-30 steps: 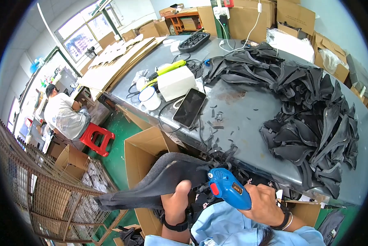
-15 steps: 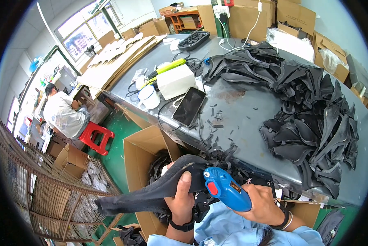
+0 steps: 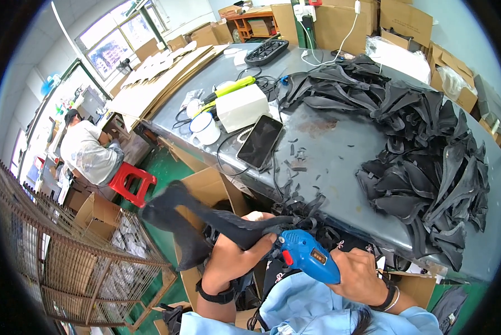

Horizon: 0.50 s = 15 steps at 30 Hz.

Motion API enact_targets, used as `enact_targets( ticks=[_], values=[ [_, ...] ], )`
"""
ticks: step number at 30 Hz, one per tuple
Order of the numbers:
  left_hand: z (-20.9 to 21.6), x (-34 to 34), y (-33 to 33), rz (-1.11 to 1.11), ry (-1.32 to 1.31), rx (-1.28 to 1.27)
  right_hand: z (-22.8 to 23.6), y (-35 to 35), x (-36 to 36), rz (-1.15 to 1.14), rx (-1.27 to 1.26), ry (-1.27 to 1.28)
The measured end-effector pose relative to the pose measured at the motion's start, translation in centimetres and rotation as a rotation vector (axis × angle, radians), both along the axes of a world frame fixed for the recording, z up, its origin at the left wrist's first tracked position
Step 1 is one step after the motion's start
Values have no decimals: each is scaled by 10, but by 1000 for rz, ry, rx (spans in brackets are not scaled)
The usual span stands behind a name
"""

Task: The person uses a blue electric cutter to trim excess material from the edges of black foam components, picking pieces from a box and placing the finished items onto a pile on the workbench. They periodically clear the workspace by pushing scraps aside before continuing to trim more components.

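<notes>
My left hand [image 3: 236,259] grips a black molded foam piece [image 3: 205,215], its thumb on top near the end by the tool. The piece is long and curved, with a gap between two arms, and stretches out to the left above a cardboard box. My right hand [image 3: 359,276] is wrapped round a blue cordless tool [image 3: 312,257], apparently electric scissors, with a red button and a small display. Its front end meets the right end of the foam piece. The blades are hidden from view. Black trimmings [image 3: 303,206] hang at the table edge just beyond.
A heap of black molded pieces [image 3: 423,167] covers the right of the grey table [image 3: 328,162]. A phone [image 3: 260,141], a white mug [image 3: 204,129] and a white box [image 3: 242,109] stand left. The open cardboard box [image 3: 211,184] is below. A wire rack [image 3: 83,262] and a seated person [image 3: 88,148] are farther left.
The foam piece has been turned, its free end swinging upward and its second arm now showing. My left hand has moved left and rotated, thumb now toward the tool. The tool has barely shifted.
</notes>
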<state>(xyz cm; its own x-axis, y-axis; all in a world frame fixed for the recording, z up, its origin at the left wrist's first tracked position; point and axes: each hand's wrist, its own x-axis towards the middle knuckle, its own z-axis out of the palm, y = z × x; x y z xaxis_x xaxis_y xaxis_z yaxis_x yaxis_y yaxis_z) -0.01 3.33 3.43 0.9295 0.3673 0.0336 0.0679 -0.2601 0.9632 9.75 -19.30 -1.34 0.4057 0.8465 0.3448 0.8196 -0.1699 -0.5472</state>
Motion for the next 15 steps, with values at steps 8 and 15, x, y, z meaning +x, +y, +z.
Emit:
enact_targets(
  ticks=[8,15],
  values=[
    [-32,8,5,-49,-174,269,-1,2,-2,87,23,140],
    [-50,20,-24,122,-140,129,12,6,-4,118,54,283]
  ],
)
